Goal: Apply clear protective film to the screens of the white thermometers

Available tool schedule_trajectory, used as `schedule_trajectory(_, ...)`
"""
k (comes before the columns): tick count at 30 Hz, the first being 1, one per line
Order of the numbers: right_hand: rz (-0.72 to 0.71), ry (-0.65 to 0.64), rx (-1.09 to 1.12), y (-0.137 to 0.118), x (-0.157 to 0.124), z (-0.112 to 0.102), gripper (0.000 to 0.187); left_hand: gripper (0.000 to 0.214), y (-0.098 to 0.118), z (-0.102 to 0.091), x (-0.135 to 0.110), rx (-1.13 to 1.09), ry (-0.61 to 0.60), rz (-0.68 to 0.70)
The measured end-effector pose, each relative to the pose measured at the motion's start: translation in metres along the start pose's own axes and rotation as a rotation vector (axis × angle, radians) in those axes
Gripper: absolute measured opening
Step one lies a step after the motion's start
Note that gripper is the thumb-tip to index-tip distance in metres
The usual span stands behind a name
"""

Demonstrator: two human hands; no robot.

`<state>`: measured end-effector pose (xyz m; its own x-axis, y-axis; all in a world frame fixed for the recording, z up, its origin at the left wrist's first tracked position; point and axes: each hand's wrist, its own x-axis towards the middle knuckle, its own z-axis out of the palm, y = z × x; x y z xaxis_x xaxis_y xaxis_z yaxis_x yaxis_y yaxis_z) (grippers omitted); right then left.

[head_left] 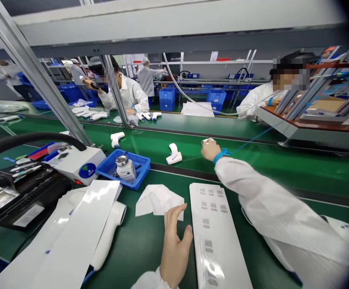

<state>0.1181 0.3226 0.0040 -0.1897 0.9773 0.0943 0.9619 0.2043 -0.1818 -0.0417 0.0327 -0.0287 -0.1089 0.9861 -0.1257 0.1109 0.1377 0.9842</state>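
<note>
White infrared thermometer lying across the green counter, just left of the right hand, which pinches a small white piece; left hand wide open, empty, beside a label sheet.

One camera sits on the person's head — it looks forward and down over a green work bench. It is very near the left hand and right hand, and it sees far past them — out to blue crates.
</note>
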Motion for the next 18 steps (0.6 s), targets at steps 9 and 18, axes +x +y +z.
schedule_trajectory(9, -0.642, -0.094, -0.143, -0.08, 0.065, 0.05, 0.043, 0.028, -0.032, 0.005, 0.015, 0.04, 0.25, 0.154)
schedule_trajectory(18, -0.701, -0.124, -0.241, -0.1, 0.044, 0.041, 0.032, 0.025, -0.025, 0.007, 0.015, -0.002, 0.185, 0.146)
